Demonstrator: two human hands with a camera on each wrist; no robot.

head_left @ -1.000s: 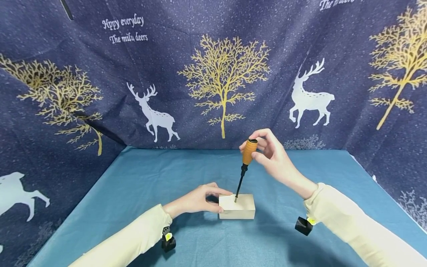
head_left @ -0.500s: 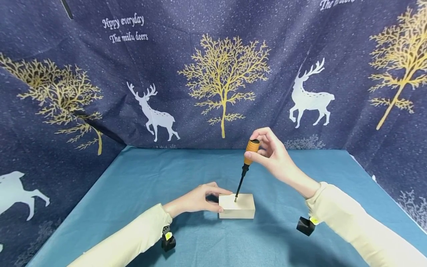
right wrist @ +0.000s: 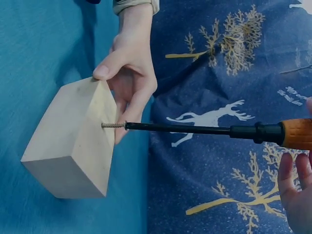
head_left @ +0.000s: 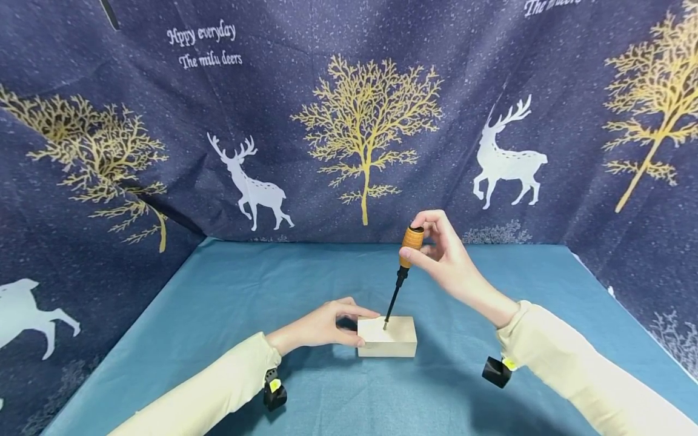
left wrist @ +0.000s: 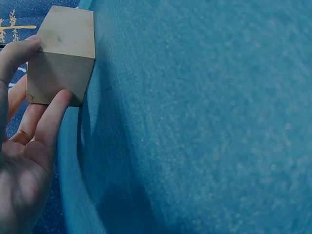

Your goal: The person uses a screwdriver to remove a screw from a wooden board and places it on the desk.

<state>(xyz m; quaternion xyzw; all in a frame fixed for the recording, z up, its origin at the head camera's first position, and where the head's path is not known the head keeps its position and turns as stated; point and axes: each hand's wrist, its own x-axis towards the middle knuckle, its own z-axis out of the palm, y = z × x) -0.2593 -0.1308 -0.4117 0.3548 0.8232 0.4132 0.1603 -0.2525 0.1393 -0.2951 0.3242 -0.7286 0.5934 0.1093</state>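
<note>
A pale wooden block (head_left: 398, 349) lies on the blue cloth, and my left hand (head_left: 319, 326) grips its left end between thumb and fingers. From the block's top face sticks a screw (right wrist: 113, 125), its threaded shank partly exposed in the right wrist view. A screwdriver (head_left: 412, 245) with an orange-brown handle and black shaft stands over it, tilted a little right, its tip at the screw head. My right hand (head_left: 452, 263) pinches the handle, thumb across the near side and fingertips near the cap. In the left wrist view, fingers (left wrist: 59, 100) press the block's side.
Blue cloth (head_left: 262, 272) covers the table around the block. A dark curtain (head_left: 327, 36) printed with deer and trees hangs behind it. Black wrist cameras (head_left: 496, 371) hang below both sleeves.
My right thumb has moved left across the screwdriver handle, and the handle's top has shifted slightly right. The left hand and the block stay put.
</note>
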